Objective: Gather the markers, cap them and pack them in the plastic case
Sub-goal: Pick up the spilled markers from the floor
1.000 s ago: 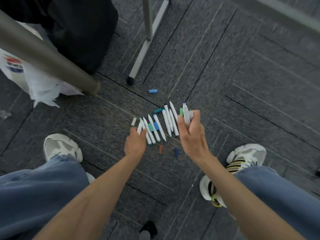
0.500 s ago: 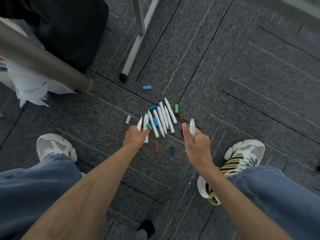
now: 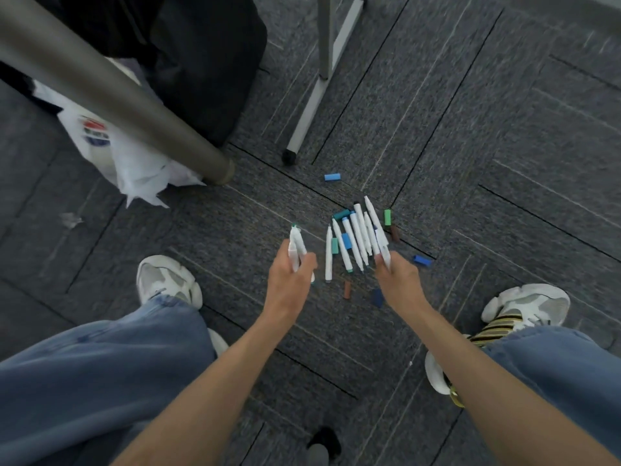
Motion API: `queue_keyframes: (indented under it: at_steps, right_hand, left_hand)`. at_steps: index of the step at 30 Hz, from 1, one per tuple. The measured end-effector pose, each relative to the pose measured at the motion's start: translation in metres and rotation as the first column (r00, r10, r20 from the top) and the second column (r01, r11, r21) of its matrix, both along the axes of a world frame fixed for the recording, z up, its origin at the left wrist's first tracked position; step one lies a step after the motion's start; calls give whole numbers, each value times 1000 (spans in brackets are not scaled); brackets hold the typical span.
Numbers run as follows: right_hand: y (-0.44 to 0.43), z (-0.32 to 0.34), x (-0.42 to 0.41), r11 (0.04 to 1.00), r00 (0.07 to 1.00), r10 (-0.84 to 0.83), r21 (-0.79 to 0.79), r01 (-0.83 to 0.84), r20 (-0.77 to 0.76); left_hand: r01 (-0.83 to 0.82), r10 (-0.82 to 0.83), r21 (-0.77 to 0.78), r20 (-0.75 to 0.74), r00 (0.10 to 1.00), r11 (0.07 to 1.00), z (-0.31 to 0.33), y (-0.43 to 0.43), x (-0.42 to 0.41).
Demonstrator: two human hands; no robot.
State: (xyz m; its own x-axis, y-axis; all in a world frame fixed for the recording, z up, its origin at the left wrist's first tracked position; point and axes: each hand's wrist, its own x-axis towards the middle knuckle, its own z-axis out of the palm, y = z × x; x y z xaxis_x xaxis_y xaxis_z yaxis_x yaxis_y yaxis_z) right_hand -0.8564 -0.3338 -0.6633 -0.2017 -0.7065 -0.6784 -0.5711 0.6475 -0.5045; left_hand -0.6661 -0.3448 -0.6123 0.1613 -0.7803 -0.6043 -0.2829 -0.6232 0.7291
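Clutching markers (image 3: 296, 245), left hand (image 3: 288, 280) and right hand (image 3: 399, 280) hover.

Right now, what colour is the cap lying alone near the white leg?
The cap is light blue; head view shows it best.

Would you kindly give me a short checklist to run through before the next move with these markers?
1. Left hand grips its markers: ok.
2. Right hand pinches one marker: ok.
3. Held markers capped: cannot tell.
4. Marker pile picked up: not ok.
5. Light blue cap, lying apart beyond the pile, brought in: not ok.
6. Plastic case in view: not ok.
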Motion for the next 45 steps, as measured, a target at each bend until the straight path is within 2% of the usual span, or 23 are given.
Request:
queue_keyframes:
  at_steps: [3, 7, 11, 14, 18, 22, 26, 28, 32, 35, 40, 43, 45]
  right_hand:
    - [-12, 4, 14, 994, 997, -45, -98, 52, 69]
    - [-19, 6, 28, 944, 992, -95, -308, 116, 84]
    - [-9, -11, 27, 947, 991, -130, -298, 122, -10]
    - [-7, -19, 21, 968, 989, -108, -235, 82, -98]
    - [-16, -4, 12, 953, 989, -135, -281, 113, -59]
    - [-19, 15, -6, 954, 986, -158, -263, 141, -46]
    - [-11, 18, -28, 972, 976, -198, -150, 183, -87]
    - [-5, 20, -36, 977, 979, -199, -89, 195, -39]
    - [3, 23, -41, 989, 990, -137, -44, 139, 44]
    - [3, 16, -36, 999, 998, -49, -15, 49, 50]
    - [-10, -5, -12, 994, 989, 102, -13, -104, -110]
    - [-25, -15, 3, 987, 956, 149, -26, -160, -253]
    - [-32, -20, 10, 987, 948, 132, -48, -152, -289]
  left_hand:
    - [-44, 34, -128, -75, 997, 991, 19, 2, 10]
    - [-17, 4, -230, -58, 998, 973, 27, 1, 21]
    - [-12, 3, -214, -42, 999, 977, 17, 1, 26]
    - [54, -54, -111, 3, 999, 992, -1, 0, 24]
    - [175, -186, 116, 92, 978, 978, -37, -7, 7]
    - [165, -224, 238, 245, 943, 957, -70, -19, -15]
    - [224, -386, 396, 400, 831, 891, -89, -22, -33]
    - [230, -417, 410, 458, 785, 883, -89, -22, -39]
    - [271, -443, 386, 482, 756, 882, -82, -23, -41]
    - [217, -348, 332, 412, 842, 918, -71, -23, -31]
    - [134, -154, 104, 217, 964, 985, -28, -20, -18]
    - [126, -117, -66, 130, 985, 990, 3, -12, -9]
    - [119, -105, -131, 103, 989, 984, 17, -7, -1]
